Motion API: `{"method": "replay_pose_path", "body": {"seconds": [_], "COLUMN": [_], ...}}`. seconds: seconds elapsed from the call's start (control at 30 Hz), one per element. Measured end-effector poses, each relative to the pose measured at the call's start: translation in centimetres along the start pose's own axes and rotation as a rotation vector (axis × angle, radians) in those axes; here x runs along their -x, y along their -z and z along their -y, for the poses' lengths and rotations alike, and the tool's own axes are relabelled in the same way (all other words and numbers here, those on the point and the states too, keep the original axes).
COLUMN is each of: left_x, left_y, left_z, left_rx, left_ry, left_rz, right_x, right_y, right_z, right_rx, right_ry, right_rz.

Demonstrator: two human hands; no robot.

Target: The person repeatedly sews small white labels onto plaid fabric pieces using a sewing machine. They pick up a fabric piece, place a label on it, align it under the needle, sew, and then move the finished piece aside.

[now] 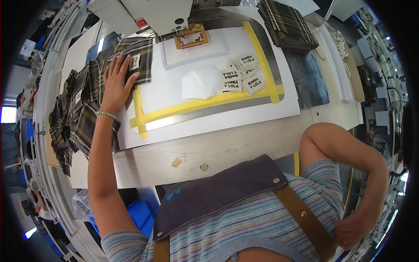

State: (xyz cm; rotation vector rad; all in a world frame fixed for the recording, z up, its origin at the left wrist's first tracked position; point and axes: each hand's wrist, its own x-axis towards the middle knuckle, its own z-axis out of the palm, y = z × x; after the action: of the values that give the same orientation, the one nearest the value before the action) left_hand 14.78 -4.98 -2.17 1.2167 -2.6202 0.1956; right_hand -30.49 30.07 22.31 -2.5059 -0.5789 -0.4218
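My left hand (117, 74) lies flat, fingers apart, on a brown plaid fabric piece (142, 54) left of the sewing machine. By its fingertips, a pale label (135, 62) sits on that piece. More plaid pieces (72, 111) are heaped to the left, some with labels on them. My right hand (355, 229) is drawn back beside my apron strap, its fingers curled closed; whatever they may hold is hidden. In the middle of the work surface are a stack of white sheets (200, 83) and a loose pile of printed fabric labels (244, 72).
The white sewing machine head (152, 15) stands at the back, with an orange clamp frame (191, 36) below it. Yellow tape (196, 106) borders the work area. A stack of folded plaid pieces (290, 26) rests at the back right. Blue plastic (139, 214) shows under the table.
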Motion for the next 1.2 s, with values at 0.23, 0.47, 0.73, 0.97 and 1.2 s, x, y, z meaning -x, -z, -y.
{"method": "replay_pose_path", "body": {"seconds": [0.23, 0.47, 0.73, 0.97, 1.2], "left_x": [3.1, 7.0, 3.6, -2.8, -6.2], "left_y": [14.7, 20.8, 17.1, 7.6, 1.1], "left_z": [-14.9, -19.2, -19.4, -16.0, -14.2], "left_rx": [0.75, 1.214, 0.793, 0.651, 0.744], "left_ry": [-0.225, -0.986, -1.202, -0.639, -0.35], "left_rz": [-0.262, -0.445, -0.497, -0.177, -0.189], "right_x": [3.4, 6.8, 7.4, 6.9, 7.3], "right_y": [1.8, -5.4, -9.2, -7.6, -5.4], "right_z": [-7.5, -21.7, -24.6, -24.7, -24.2], "right_rx": [0.096, 0.712, 0.913, 0.568, 0.144], "right_ry": [-0.4, -1.202, -1.195, -1.29, -1.416], "right_rz": [-0.402, -0.238, -0.295, -0.672, -0.896]}}
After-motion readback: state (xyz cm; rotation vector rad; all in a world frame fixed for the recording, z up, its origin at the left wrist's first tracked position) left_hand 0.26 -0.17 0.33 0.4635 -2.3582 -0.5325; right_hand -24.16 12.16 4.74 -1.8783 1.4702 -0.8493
